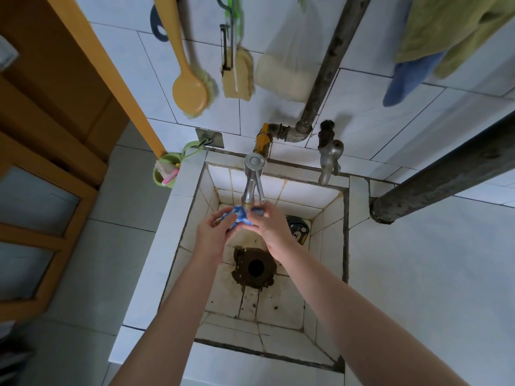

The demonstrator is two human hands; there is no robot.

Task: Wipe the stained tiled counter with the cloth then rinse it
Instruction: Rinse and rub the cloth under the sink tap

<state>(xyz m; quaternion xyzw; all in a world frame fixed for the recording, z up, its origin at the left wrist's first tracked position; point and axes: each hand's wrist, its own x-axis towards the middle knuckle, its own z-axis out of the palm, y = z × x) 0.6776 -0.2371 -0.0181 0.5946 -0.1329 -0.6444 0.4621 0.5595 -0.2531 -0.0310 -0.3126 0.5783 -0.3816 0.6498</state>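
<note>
A white-tiled wall hung with brushes and sponges backs a small tiled sink [192,207], its inner tiles yellowed and its grout dark, with a grimy drain [255,267] in the middle of the floor. Over the basin a chrome tap [253,179] reaches out from the back edge, and a second, duller tap [330,160] sits just beside it to the right. Both hands are out over the basin right under the chrome spout, holding the cloth [239,215] between them — a small blue-and-white wad, bunched up tight. The left hand [213,232] cups it from below and the side with fingers curled around it; the right hand [267,227] closes over the other end, fingertips pinching the fabric. Whether water is running is hard to tell from here; no stream shows clearly. Judging by where the cloth is, the wiping part looks finished and this is the rinse. The cloth should handle as a soft, light thing, limp and heavier once soaked, slick if any soap is in it — so it wants a full-palm squeeze and twisting from both ends rather than a fingertip hold. A dark round object [298,228] lies in the basin's right corner, partly hidden by the right wrist.
</note>
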